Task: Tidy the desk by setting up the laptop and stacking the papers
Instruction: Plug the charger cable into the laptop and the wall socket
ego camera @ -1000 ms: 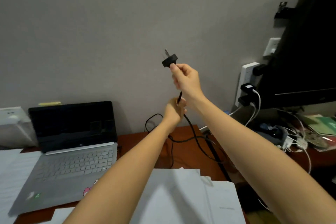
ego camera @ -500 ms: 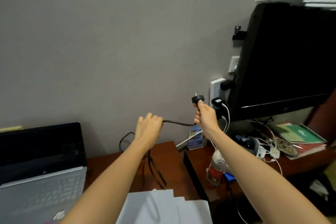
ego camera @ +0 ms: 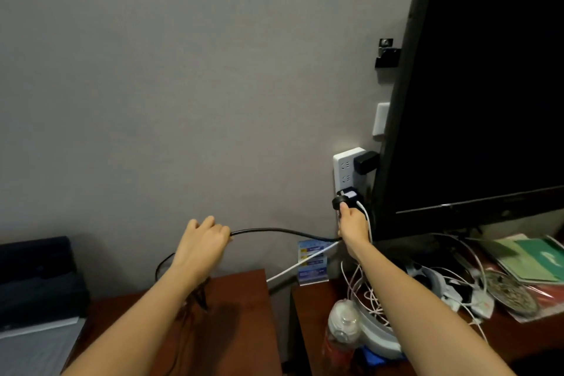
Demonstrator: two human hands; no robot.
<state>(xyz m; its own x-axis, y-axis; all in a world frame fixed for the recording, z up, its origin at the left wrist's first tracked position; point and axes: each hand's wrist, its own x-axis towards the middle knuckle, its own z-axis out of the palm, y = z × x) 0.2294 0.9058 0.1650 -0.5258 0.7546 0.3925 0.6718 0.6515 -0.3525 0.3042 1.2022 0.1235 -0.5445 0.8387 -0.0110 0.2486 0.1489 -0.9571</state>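
Observation:
My right hand grips a black plug and holds it against the lower end of a white power strip fixed to the wall. From the plug a black power cable runs left to my left hand, which is closed around it. Below that hand the cable drops to the brown desk. The open grey laptop shows only partly at the left edge. No papers appear in view.
A big black monitor stands right of the strip. Under it lie tangled white cables, a plastic bottle, green booklets and a small blue card. A black adapter sits in the strip's upper socket. A gap separates two desks.
My right hand carried the plug down and right from mid-air to the power strip. My left hand slid along the cable, which is now stretched between both hands. The view swung right.

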